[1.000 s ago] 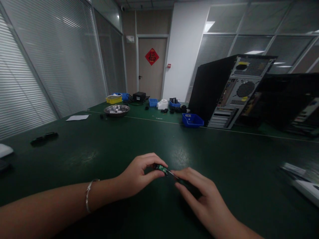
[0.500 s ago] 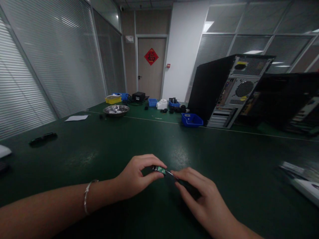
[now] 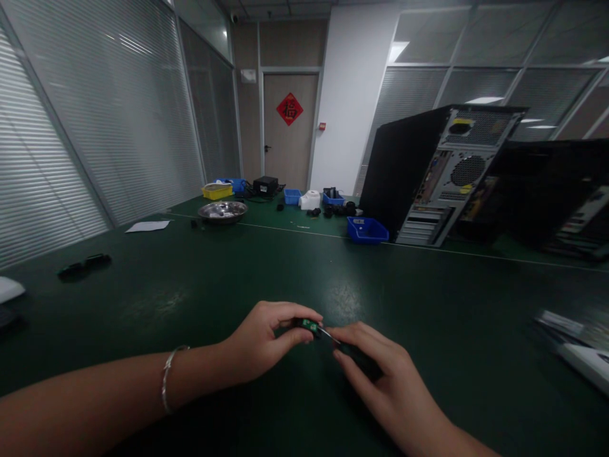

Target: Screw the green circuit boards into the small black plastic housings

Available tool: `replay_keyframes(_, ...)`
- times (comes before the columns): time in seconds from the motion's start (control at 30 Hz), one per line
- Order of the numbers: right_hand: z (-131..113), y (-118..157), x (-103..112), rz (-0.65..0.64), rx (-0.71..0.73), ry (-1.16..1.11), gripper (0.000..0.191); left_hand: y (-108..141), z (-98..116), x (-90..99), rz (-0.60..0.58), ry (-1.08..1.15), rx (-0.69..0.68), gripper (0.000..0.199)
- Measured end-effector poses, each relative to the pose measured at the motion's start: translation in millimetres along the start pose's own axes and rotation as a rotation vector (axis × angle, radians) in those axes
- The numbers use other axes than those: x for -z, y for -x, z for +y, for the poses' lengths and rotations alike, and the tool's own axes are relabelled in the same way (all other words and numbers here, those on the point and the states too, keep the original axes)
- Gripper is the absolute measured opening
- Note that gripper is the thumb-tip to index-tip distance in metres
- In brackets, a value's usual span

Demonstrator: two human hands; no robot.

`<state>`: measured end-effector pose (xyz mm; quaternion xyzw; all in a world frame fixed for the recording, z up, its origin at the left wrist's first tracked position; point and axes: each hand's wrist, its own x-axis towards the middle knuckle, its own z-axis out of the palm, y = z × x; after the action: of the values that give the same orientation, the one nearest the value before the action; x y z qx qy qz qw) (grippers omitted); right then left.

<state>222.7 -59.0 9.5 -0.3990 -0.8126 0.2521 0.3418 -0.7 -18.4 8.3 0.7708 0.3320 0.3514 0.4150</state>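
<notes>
Between the thumb and fingers of my left hand [image 3: 266,339] is a small green circuit board [image 3: 310,326], held above the dark green table [image 3: 228,279]. My right hand [image 3: 385,368] grips a thin tool with a metal shaft [image 3: 329,334]; its handle is mostly hidden in shadow under my fingers. The tip of the shaft meets the right end of the board, though the exact contact point is too small to make out.
A metal bowl [image 3: 222,212] and white paper [image 3: 148,226] lie at the back left. A blue bin [image 3: 366,230] stands beside a computer tower [image 3: 409,171]. Dark parts [image 3: 84,265] lie far left, and a blurred white object [image 3: 585,362] far right.
The board has turned and shifted slightly right in my left hand, and less of its left end shows. My right hand has barely moved.
</notes>
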Motion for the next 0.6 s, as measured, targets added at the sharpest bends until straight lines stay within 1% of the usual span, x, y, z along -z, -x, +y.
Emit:
replay_keyframes(0.13,-1.1,-2.2,-0.9,-0.006,-0.001,-0.022,0.027,-1.8,-0.5,-2.9,-0.026,0.173,0.061,0.021)
replay_keyframes(0.3,-1.3,-1.6,-2.4,-0.005,-0.013,-0.048,0.026,-3.4,-0.6,-6.7,-0.030,0.402,0.124,0.020)
replay_keyframes(0.47,0.9,-0.9,-3.6,0.010,-0.008,-0.068,0.026,-4.2,-1.1,-6.9,-0.014,0.456,0.147,0.022)
replay_keyframes(0.6,1.1,-1.1,-2.2,0.034,-0.035,-0.076,0.026,-5.9,-1.7,-7.0,0.008,0.520,0.127,0.021)
